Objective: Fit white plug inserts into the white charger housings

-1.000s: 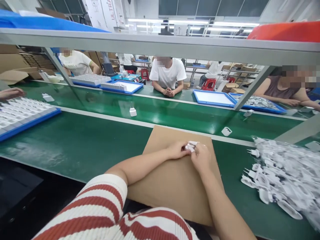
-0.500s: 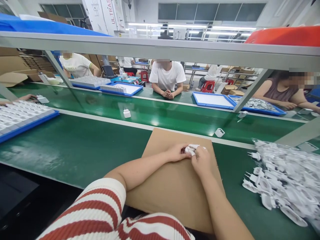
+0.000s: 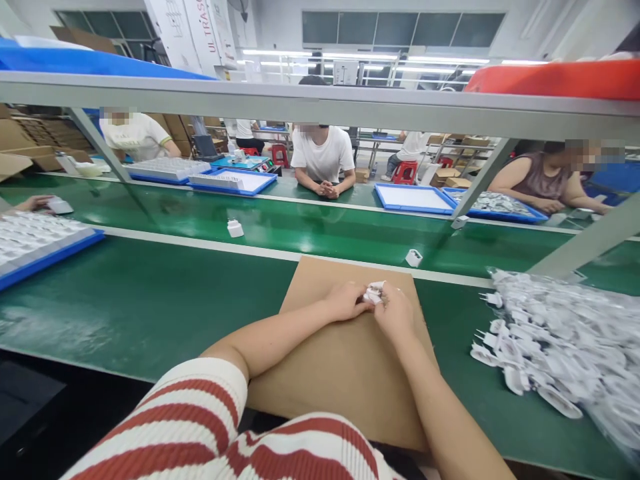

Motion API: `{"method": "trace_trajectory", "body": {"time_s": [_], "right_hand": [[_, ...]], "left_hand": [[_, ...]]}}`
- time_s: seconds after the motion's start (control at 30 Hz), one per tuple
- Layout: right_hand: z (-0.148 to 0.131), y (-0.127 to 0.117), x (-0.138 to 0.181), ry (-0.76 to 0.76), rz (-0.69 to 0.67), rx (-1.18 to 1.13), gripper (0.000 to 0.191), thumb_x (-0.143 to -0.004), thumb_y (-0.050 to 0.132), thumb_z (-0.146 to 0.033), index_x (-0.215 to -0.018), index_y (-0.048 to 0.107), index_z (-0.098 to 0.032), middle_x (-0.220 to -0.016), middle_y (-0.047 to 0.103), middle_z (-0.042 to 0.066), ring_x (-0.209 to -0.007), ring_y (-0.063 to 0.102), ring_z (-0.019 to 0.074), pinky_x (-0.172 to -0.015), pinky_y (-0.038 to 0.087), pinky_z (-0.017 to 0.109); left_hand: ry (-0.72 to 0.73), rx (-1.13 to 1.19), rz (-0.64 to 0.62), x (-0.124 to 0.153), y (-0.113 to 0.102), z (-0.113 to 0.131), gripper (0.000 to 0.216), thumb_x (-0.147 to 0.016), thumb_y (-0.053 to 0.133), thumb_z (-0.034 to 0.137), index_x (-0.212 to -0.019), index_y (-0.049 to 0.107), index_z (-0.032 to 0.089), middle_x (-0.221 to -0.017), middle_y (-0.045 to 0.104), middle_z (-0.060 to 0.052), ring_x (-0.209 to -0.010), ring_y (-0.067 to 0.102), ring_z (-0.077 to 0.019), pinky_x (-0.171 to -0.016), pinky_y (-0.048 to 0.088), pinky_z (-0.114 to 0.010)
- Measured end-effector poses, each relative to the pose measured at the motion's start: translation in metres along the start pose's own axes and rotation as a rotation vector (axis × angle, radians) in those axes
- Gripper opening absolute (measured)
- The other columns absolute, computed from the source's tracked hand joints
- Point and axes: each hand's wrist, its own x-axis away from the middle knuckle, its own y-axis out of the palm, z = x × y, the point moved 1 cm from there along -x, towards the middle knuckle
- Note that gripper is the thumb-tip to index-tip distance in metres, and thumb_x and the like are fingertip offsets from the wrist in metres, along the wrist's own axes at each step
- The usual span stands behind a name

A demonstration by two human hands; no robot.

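Note:
My left hand (image 3: 345,301) and my right hand (image 3: 396,311) meet over a brown cardboard sheet (image 3: 345,360) on the green bench. Both pinch a small white plug adapter (image 3: 374,293) between their fingertips. My forearms rest on the cardboard. A large heap of white plug adapters in clear wrapping (image 3: 565,340) lies to the right of my right hand.
Two loose white adapters (image 3: 235,229) (image 3: 413,257) ride the green conveyor belt (image 3: 310,233) beyond the cardboard. A blue tray of white parts (image 3: 35,243) sits at far left. Other people sit across the line with blue trays (image 3: 415,198). A grey shelf rail (image 3: 320,107) crosses overhead.
The loose adapters on the belt have drifted left. My hands keep working the same adapter in place; the view has shifted slightly.

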Motion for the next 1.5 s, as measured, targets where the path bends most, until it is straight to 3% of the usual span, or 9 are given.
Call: {"method": "trace_trajectory", "body": {"time_s": [0.17, 0.3, 0.47, 0.63, 0.8, 0.93, 1.1, 1.33, 1.5], "right_hand": [[0.001, 0.004, 0.003, 0.016, 0.051, -0.046, 0.044, -0.074, 0.049, -0.006, -0.109, 0.070, -0.023, -0.100, 0.075, 0.007, -0.091, 0.063, 0.0262, -0.076, 0.049, 0.035], [0.005, 0.001, 0.002, -0.024, 0.067, -0.127, 0.048, -0.079, 0.049, -0.008, -0.120, 0.070, -0.023, -0.108, 0.076, 0.007, -0.098, 0.065, 0.0255, -0.090, 0.051, 0.038], [0.013, -0.001, -0.006, -0.065, 0.032, -0.041, 0.040, -0.077, 0.049, -0.005, -0.107, 0.070, -0.021, -0.101, 0.074, 0.009, -0.101, 0.063, 0.0270, -0.101, 0.047, 0.042], [0.015, 0.001, -0.007, -0.051, 0.044, -0.069, 0.036, -0.078, 0.048, -0.004, -0.101, 0.069, -0.022, -0.100, 0.074, 0.007, -0.099, 0.063, 0.0268, -0.102, 0.047, 0.043], [0.012, 0.001, -0.002, -0.017, 0.125, -0.264, 0.037, -0.085, 0.049, -0.010, -0.114, 0.070, -0.021, -0.112, 0.076, 0.007, -0.106, 0.065, 0.0241, -0.097, 0.052, 0.037], [0.010, 0.000, -0.001, 0.083, 0.110, -0.305, 0.036, -0.088, 0.051, -0.013, -0.116, 0.070, -0.022, -0.114, 0.076, 0.006, -0.108, 0.065, 0.0237, -0.096, 0.053, 0.037], [0.006, -0.008, -0.004, 0.014, 0.031, -0.171, 0.043, -0.081, 0.048, -0.006, -0.114, 0.070, -0.022, -0.113, 0.076, 0.006, -0.103, 0.065, 0.0241, -0.092, 0.052, 0.037], [0.005, -0.011, -0.014, 0.067, -0.059, -0.036, 0.044, -0.075, 0.047, -0.003, -0.108, 0.067, -0.025, -0.104, 0.074, 0.004, -0.095, 0.063, 0.0255, -0.084, 0.051, 0.036], [0.003, -0.012, -0.014, 0.086, -0.063, -0.053, 0.042, -0.076, 0.048, -0.004, -0.107, 0.066, -0.024, -0.102, 0.073, 0.004, -0.095, 0.063, 0.0258, -0.082, 0.051, 0.035]], "left_hand": [[0.010, -0.012, 0.027, -0.001, -0.003, 0.005, 0.030, -0.094, 0.067, 0.048, -0.094, 0.067, 0.019, -0.092, 0.068, -0.010, -0.092, 0.062, -0.0285, -0.080, 0.047, -0.036], [0.002, 0.109, 0.022, -0.008, 0.001, -0.001, 0.039, -0.092, 0.064, 0.055, -0.096, 0.069, 0.017, -0.089, 0.069, -0.008, -0.080, 0.061, -0.0246, -0.073, 0.046, -0.034], [0.025, 0.334, -0.046, -0.022, 0.009, -0.011, 0.056, -0.091, 0.061, 0.066, -0.112, 0.070, 0.016, -0.095, 0.072, -0.006, -0.080, 0.061, -0.0222, -0.073, 0.047, -0.032], [0.026, 0.431, -0.064, -0.026, 0.009, -0.012, 0.056, -0.088, 0.067, 0.067, -0.111, 0.072, 0.015, -0.092, 0.071, -0.004, -0.077, 0.057, -0.0198, -0.071, 0.044, -0.030], [0.041, 0.444, -0.067, -0.026, 0.006, -0.011, 0.054, -0.087, 0.071, 0.062, -0.113, 0.073, 0.016, -0.089, 0.069, -0.004, -0.075, 0.055, -0.0185, -0.069, 0.043, -0.028], [0.044, 0.429, -0.062, -0.027, 0.006, -0.010, 0.054, -0.087, 0.071, 0.062, -0.115, 0.072, 0.016, -0.089, 0.069, -0.004, -0.075, 0.055, -0.0186, -0.071, 0.045, -0.029], [0.040, 0.346, -0.055, -0.026, 0.006, -0.009, 0.054, -0.090, 0.063, 0.063, -0.118, 0.069, 0.017, -0.089, 0.068, -0.004, -0.075, 0.057, -0.0201, -0.070, 0.046, -0.030], [-0.009, 0.053, 0.007, -0.025, 0.003, -0.007, 0.036, -0.090, 0.066, 0.055, -0.096, 0.068, 0.019, -0.082, 0.060, -0.008, -0.081, 0.057, -0.0283, -0.067, 0.039, -0.034], [0.016, -0.053, 0.022, -0.022, 0.002, 0.001, 0.034, -0.095, 0.060, 0.052, -0.095, 0.064, 0.019, -0.084, 0.056, -0.010, -0.082, 0.056, -0.0291, -0.068, 0.038, -0.035]]}}
